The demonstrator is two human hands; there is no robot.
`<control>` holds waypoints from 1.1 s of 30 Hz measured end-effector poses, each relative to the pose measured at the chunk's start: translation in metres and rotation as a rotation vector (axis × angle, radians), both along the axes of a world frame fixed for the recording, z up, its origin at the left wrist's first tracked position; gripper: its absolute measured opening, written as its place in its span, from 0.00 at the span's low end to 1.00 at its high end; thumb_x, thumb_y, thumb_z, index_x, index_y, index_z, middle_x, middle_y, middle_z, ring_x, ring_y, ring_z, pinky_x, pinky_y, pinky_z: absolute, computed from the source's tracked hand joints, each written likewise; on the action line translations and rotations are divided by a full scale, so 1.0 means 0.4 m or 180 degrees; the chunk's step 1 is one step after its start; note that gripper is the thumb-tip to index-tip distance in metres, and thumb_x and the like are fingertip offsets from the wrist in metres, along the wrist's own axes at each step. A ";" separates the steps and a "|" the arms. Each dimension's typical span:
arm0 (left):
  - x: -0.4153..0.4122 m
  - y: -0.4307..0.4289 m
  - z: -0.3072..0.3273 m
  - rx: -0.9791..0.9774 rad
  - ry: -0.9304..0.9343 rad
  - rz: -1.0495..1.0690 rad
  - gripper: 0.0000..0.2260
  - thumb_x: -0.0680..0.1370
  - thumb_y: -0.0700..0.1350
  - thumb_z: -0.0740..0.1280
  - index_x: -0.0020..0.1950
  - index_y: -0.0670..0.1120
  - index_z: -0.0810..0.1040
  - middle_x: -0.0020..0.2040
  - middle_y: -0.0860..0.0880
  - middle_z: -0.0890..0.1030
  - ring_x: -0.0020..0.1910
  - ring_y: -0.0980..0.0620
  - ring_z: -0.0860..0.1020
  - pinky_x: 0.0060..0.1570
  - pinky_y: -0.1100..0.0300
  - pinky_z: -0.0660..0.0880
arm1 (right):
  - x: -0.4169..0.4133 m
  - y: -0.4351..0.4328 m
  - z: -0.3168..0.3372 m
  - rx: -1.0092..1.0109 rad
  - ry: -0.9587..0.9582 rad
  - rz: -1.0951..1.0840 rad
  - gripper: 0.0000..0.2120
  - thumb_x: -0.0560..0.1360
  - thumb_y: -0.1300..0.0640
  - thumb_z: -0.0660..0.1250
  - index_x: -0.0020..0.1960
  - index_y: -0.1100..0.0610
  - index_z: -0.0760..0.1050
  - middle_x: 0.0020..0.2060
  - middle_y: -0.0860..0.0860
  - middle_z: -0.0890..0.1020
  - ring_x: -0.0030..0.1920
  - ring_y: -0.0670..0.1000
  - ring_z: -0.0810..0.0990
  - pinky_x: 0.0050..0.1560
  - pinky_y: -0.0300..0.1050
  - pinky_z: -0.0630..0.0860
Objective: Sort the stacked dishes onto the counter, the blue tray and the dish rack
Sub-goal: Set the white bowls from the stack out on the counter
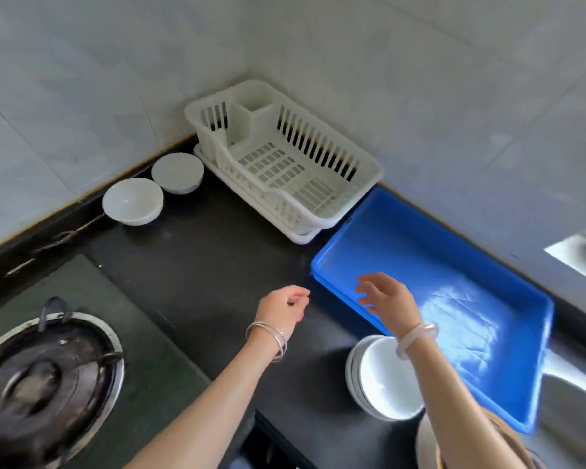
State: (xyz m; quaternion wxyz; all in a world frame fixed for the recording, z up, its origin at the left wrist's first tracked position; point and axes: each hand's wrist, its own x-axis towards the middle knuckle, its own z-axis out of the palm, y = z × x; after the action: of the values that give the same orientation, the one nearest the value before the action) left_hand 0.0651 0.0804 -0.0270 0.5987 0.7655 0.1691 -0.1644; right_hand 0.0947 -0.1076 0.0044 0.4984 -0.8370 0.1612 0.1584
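A stack of white bowls and plates (379, 384) stands on the black counter (210, 265) near its front edge, partly under my right forearm. My right hand (386, 296) hovers over the near left corner of the blue tray (471, 265), fingers spread, holding nothing. My left hand (285, 308) hangs above the counter left of the tray, fingers loosely curled and empty. Two white bowls (132, 201) (177, 173) sit side by side on the counter by the back wall. The white dish rack (285, 157) stands in the corner with nothing in it.
A gas burner with a dark pan support (41, 377) fills the lower left. Tiled walls close off the back and right. A steel sink edge (572, 377) shows right of the tray.
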 end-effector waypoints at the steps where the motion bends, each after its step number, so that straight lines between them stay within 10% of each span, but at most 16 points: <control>1: -0.019 -0.036 0.002 0.0078 0.0006 -0.0177 0.10 0.76 0.42 0.62 0.55 0.48 0.80 0.41 0.55 0.80 0.40 0.52 0.81 0.51 0.57 0.79 | -0.038 -0.044 -0.008 -0.0349 -0.0043 -0.0028 0.08 0.77 0.60 0.61 0.45 0.50 0.77 0.44 0.52 0.83 0.39 0.51 0.80 0.45 0.43 0.75; 9: -0.123 -0.220 -0.016 0.0921 -0.0193 -0.1309 0.12 0.74 0.45 0.67 0.57 0.48 0.79 0.54 0.49 0.80 0.52 0.50 0.78 0.55 0.59 0.75 | -0.237 -0.204 -0.073 -0.1597 0.0152 -0.0142 0.07 0.73 0.59 0.67 0.51 0.56 0.78 0.48 0.52 0.82 0.45 0.54 0.78 0.44 0.40 0.65; 33: -0.130 -0.269 -0.023 0.1430 -0.0002 -0.0850 0.06 0.74 0.42 0.66 0.49 0.47 0.80 0.48 0.50 0.83 0.46 0.50 0.80 0.44 0.60 0.75 | -0.286 -0.273 0.011 -0.2067 -0.0283 -0.0757 0.04 0.75 0.57 0.64 0.46 0.58 0.76 0.43 0.57 0.83 0.44 0.61 0.77 0.40 0.44 0.63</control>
State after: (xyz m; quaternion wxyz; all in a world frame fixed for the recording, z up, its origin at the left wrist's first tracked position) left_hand 0.0132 -0.0273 -0.0364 0.3867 0.8948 0.0987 -0.2000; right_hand -0.0196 -0.2166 0.0087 0.2276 -0.9333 0.2777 0.0030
